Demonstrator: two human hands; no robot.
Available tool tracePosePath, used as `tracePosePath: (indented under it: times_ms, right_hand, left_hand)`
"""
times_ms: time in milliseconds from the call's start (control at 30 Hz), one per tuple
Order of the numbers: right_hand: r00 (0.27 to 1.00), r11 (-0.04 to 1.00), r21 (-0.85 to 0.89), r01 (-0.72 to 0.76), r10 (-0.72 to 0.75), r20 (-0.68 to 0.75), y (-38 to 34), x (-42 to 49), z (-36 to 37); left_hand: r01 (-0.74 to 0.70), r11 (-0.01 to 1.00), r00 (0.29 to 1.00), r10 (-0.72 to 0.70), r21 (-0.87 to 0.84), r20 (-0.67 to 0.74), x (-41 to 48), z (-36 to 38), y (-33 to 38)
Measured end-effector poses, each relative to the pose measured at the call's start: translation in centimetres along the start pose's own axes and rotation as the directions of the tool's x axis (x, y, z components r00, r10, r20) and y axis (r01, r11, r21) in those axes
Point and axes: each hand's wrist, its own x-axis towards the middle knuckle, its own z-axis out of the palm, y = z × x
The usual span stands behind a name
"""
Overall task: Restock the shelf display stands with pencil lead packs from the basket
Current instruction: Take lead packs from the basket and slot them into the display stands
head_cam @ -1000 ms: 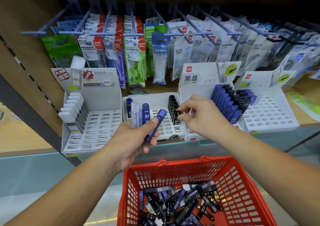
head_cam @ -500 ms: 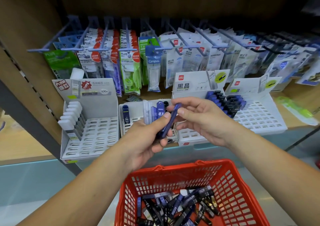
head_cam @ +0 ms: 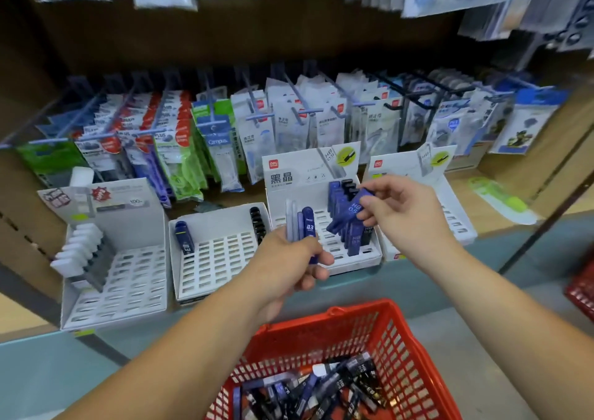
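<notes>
- The right hand [head_cam: 405, 218] pinches one blue pack [head_cam: 347, 215], marked HB 0.5, between thumb and fingers. The pack is tilted, just above the row of blue and black packs [head_cam: 353, 243] in the third display stand [head_cam: 289, 175] from the left.
- The left hand [head_cam: 289, 268] has its fingers curled around a small bundle of packs [head_cam: 303, 226]. They are upright, one is marked 0.3, and they are in front of the same stand.
- The red basket [head_cam: 369, 306] is below both hands, with many loose packs [head_cam: 321, 390] inside.
- Packets [head_cam: 221, 149] hang on hooks behind the stands.

Display stands [head_cam: 221, 259] sit side by side on the shelf [head_cam: 488, 214], hanging packets [head_cam: 289, 124] behind, the basket [head_cam: 414, 349] before them.
</notes>
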Motion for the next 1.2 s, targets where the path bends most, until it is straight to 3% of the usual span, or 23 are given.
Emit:
tracePosePath:
  times_ms: [200,367,567,700,900,1033,1200]
  right_hand:
    - [0.998,0.973,-0.224,0.060,-0.050,0.048,-0.5,3.2,1.1]
    - [0.986,0.896,-0.438,0.069,0.006,0.167,-1.0,7.2,3.1]
    - [0.955,0.795,-0.565,0.221,-0.060,0.290,0.7,8.7,4.6]
    - [0.948,0.772,-0.595,0.224,-0.029,0.318,0.8,9.3,4.3]
    - [0.964,0.743,-0.630,0.226,-0.079,0.252,1.3,9.1,4.9]
    - [0.941,0.645,-0.686,0.336,-0.206,0.267,1.4,8.7,5.4]
    - [0.940,0.438,-0.842,0.316,-0.020,0.342,0.2,7.5,5.2]
  left_hand:
    - [-0.010,0.997,1.000,0.011,-0.073,0.003,1.3,-0.6,-1.4]
    - [0.009,0.984,1.000,-0.007,-0.179,0.010,2.5,-2.8,-1.3]
    - [-0.009,0.968,0.999,0.019,-0.251,0.035,2.8,-4.2,-1.1]
    - [-0.038,0.966,0.999,0.046,-0.254,0.024,3.0,-4.5,-1.2]
    - [-0.070,0.970,0.997,0.077,-0.232,0.020,2.9,-4.2,-1.2]
    - [-0.070,0.970,0.997,0.075,-0.232,0.014,2.6,-4.0,-1.1]
    - [-0.064,0.974,0.997,0.073,-0.218,0.033,1.6,-4.1,-0.8]
